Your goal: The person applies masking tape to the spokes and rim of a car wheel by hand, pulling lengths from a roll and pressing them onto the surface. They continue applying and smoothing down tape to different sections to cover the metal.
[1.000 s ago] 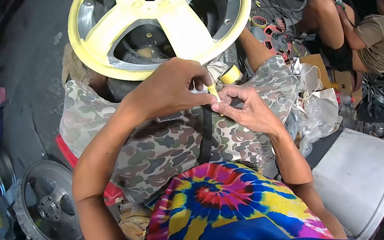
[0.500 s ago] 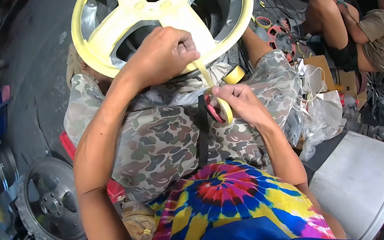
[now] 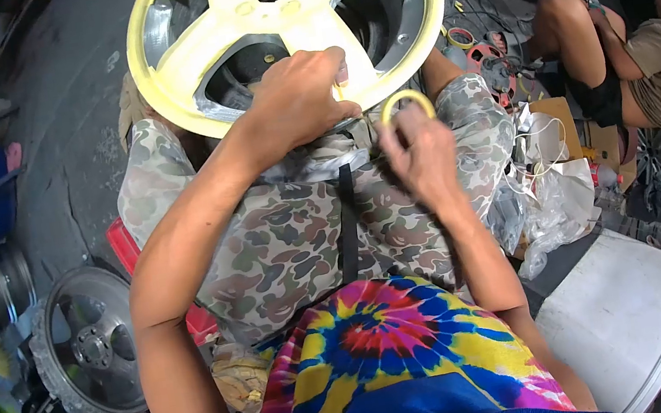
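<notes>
A wheel [image 3: 393,79], with its rim and spokes largely covered in pale yellow tape, stands tilted in front of my knees. My left hand [image 3: 299,101] is closed on the wheel's near edge, fingers above and thumb lower down; any tape under the fingers is hidden. To its right, my right hand [image 3: 422,151] holds a yellow tape roll [image 3: 416,96] in its fingertips, just off the rim. The hand is slightly blurred. Bare dark grey metal shows at the wheel's upper right spoke.
Another person [image 3: 654,72] sits at the right. A second wheel [image 3: 93,348] lies at the left near a red object [image 3: 124,246]. At the right are a cardboard box [image 3: 557,120], clear plastic [image 3: 548,218] and a white panel [image 3: 628,308]. Cables and a red reel [image 3: 488,66] lie beyond my right knee.
My right hand has moved up toward the rim with the roll. My left hand has shifted slightly down and right onto the edge. The stretched tape strip between the hands no longer shows.
</notes>
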The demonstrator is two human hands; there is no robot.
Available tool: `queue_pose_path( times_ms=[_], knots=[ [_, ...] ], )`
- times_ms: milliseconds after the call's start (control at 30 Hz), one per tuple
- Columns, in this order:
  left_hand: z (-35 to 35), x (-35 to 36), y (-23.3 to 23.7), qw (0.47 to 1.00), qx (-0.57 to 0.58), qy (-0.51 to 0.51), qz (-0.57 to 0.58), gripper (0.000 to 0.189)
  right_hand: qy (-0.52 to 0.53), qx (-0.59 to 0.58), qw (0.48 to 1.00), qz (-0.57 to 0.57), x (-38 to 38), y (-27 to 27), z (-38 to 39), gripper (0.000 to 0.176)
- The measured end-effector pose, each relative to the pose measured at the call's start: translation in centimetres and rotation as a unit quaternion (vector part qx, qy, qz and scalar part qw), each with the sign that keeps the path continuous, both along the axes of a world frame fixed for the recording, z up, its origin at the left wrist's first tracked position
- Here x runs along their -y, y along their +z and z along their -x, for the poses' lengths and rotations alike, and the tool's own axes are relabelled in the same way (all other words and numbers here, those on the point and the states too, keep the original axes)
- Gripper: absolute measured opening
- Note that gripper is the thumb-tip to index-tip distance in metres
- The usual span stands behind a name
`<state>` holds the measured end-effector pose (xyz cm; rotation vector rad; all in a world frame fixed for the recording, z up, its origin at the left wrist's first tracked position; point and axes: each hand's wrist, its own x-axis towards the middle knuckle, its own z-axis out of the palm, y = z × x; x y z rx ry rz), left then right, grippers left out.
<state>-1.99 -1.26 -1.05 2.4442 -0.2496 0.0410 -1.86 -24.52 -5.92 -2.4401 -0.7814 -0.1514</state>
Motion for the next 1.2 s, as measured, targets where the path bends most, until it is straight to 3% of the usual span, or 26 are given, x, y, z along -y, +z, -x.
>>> queue_pose_path(
  times_ms=[133, 200, 267, 300, 333, 367, 400, 467, 533, 567, 600, 867, 967, 1067, 1200],
  knots=[
    [0.1, 0.1, -0.4, 0.999, 0.051, 0.012, -0.005, 0.039, -0.012, 0.078, 0.996, 0.048, 2.7, 0.6, -3.9, 0.029],
    [0.6, -0.1, -0.3, 0.999, 0.038, 0.018, 0.003, 0.035, -0.024, 0.054, 0.997, 0.052, 3.1, 1.0, -3.7, 0.030],
    [0.5, -1.1, 0.1, 0.996, 0.086, 0.020, 0.015, 0.026, -0.107, -0.125, 0.974, -0.159, 3.7, 1.0, -4.5, 0.030],
    [0.5, -1.6, 2.2, 0.997, 0.012, 0.014, 0.081, 0.019, -0.138, -0.208, 0.918, -0.309, 2.8, 2.7, -4.7, 0.030],
    [0.7, -1.9, 3.2, 0.997, 0.009, 0.011, 0.079, 0.019, -0.166, -0.282, 0.830, -0.451, 1.9, 4.3, -5.2, 0.030],
    [0.9, -2.2, 3.9, 0.991, -0.018, 0.065, 0.115, 0.019, -0.103, -0.365, 0.730, -0.569, 2.9, 4.0, -6.6, 0.032],
    [0.8, -2.6, 4.1, 0.980, -0.043, 0.120, 0.150, 0.019, -0.064, -0.394, 0.684, -0.611, 3.1, 4.7, -7.2, 0.033],
    [0.4, -3.0, 3.5, 0.975, -0.056, 0.138, 0.163, 0.021, -0.034, -0.358, 0.761, -0.540, 1.4, 6.4, -7.8, 0.034],
    [0.5, -3.2, 3.1, 0.958, -0.076, 0.151, 0.231, 0.022, -0.013, -0.269, 0.879, -0.393, -1.4, 7.5, -7.2, 0.047],
    [0.6, -3.4, 3.0, 0.957, -0.079, 0.155, 0.231, 0.022, 0.023, -0.272, 0.891, -0.362, -2.7, 7.8, -7.0, 0.060],
    [0.6, -3.5, 2.9, 0.953, -0.083, 0.148, 0.251, 0.023, 0.053, -0.252, 0.917, -0.304, -3.6, 7.6, -7.2, 0.060],
    [1.3, -3.7, 1.2, 0.928, -0.089, 0.165, 0.322, 0.023, 0.149, -0.303, 0.924, -0.179, -6.0, 7.4, -9.1, 0.049],
    [1.8, -3.1, 0.2, 0.954, -0.073, 0.185, 0.223, 0.023, 0.182, -0.302, 0.924, -0.147, -5.6, 6.5, -9.5, 0.046],
    [2.0, -2.5, -0.4, 0.954, -0.081, 0.200, 0.208, 0.024, 0.207, -0.318, 0.916, -0.127, -5.2, 6.5, -9.0, 0.045],
    [2.3, -1.7, 0.1, 0.965, -0.107, 0.212, 0.106, 0.024, 0.213, -0.267, 0.939, -0.041, -5.6, 7.4, -8.3, 0.032]
  ],
)
